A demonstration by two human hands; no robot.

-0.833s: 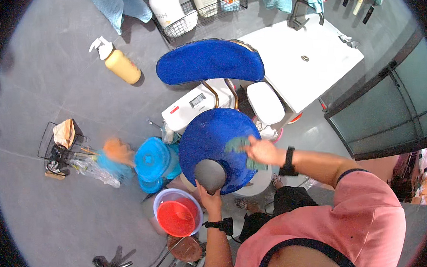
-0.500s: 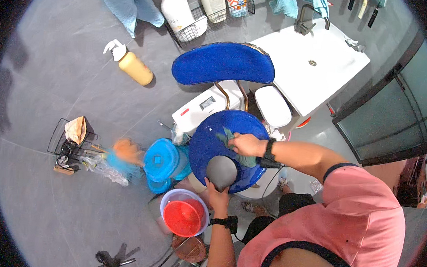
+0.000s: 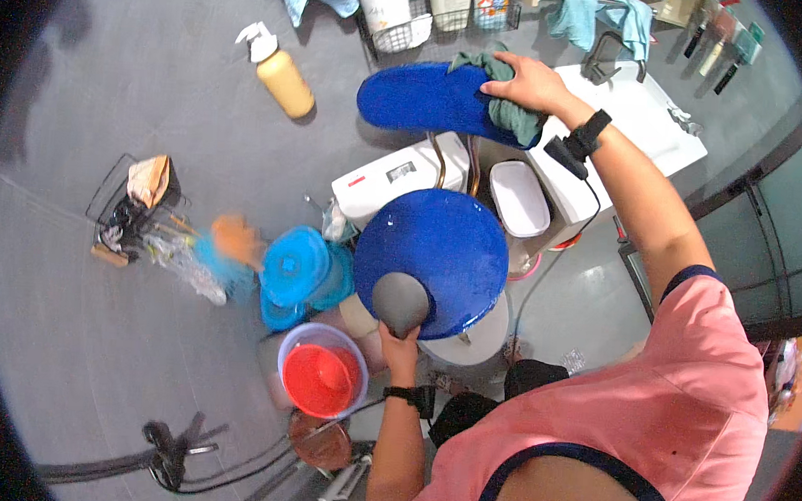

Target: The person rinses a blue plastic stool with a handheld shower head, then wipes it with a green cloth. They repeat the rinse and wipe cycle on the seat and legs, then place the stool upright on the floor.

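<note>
A chair with a round blue seat point(image 3: 461, 245) and a curved blue backrest point(image 3: 419, 97) stands before me, its two parts joined by bronze metal tubes. My right hand point(image 3: 532, 86) presses a grey-green cloth point(image 3: 514, 120) against the right end of the backrest, fingers bent over it. At the near left edge of the seat, my left hand point(image 3: 399, 350) grips a smooth grey rounded object point(image 3: 401, 301); what kind it is I cannot tell. This object lies over the seat and covers part of it.
Behind the chair stands a white boxy unit point(image 3: 397, 172) with a small display. A white sink point(image 3: 653, 110) is at the right, a white basin point(image 3: 520, 198) below it. Left of the seat are a blue lidded bucket point(image 3: 296, 267) and a red basin point(image 3: 320, 381). A yellow pump bottle point(image 3: 285, 83) is farther off.
My right hand has carried the cloth from the seat up to the backrest's right end. My left hand keeps hold of the grey object at the seat's near edge. The view has shifted slightly.
</note>
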